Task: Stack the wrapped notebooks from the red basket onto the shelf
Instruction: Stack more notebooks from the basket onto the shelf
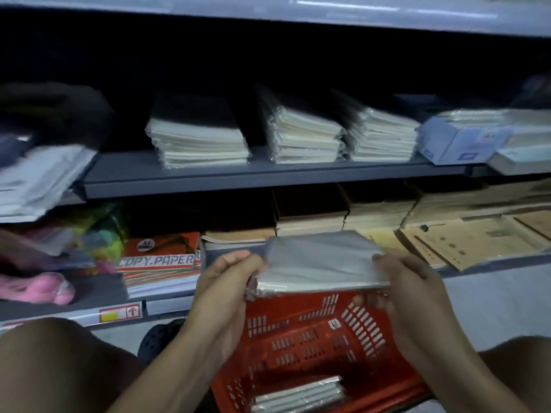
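Both hands hold a stack of wrapped notebooks above the red basket. The left hand grips the stack's left end, the right hand its right end, thumbs on top. More wrapped notebooks lie in the basket's near corner. On the shelf above, three piles of wrapped notebooks sit side by side.

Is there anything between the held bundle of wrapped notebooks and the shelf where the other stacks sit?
Nothing visible. Both hands, left and right, hold the bundle above the red basket; the space up to the shelf and its stacks looks open.
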Demonstrator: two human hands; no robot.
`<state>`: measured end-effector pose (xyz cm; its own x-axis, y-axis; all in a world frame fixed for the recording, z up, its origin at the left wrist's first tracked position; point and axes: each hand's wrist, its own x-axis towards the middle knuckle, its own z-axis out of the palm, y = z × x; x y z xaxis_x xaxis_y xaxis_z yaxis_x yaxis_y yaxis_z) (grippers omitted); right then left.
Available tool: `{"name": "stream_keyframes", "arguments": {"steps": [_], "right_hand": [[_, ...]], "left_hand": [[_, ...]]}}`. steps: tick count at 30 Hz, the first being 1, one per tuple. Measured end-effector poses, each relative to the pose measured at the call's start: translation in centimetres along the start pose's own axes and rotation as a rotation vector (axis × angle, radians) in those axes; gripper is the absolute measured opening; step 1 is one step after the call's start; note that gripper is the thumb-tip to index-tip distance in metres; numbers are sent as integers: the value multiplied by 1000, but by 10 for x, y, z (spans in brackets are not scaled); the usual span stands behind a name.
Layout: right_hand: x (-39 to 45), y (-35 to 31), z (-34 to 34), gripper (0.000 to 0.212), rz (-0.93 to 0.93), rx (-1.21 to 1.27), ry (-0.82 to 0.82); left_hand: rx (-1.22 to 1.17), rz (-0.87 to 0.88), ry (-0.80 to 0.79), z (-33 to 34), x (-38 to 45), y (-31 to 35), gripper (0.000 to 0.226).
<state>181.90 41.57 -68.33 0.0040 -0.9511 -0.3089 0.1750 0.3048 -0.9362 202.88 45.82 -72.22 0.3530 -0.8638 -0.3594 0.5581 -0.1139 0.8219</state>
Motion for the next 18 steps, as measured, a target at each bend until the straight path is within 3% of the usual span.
{"name": "stream_keyframes", "arguments": {"steps": [2, 4, 9, 18], "right_hand": [[-10, -7, 7, 12, -93, 27, -17], [-16, -9, 16, 10, -164, 69, -20], [-12, -11, 44, 20, -304, 116, -89], [36, -18, 121, 32, -361, 142, -298]], "left_hand": [[-80, 84, 21, 4, -11, 18, 30], [-125, 173, 29, 7, -20, 39, 24], [-191, 331, -23, -7, -30, 75, 22], [-244, 534, 61, -34, 1, 117, 22]]}}
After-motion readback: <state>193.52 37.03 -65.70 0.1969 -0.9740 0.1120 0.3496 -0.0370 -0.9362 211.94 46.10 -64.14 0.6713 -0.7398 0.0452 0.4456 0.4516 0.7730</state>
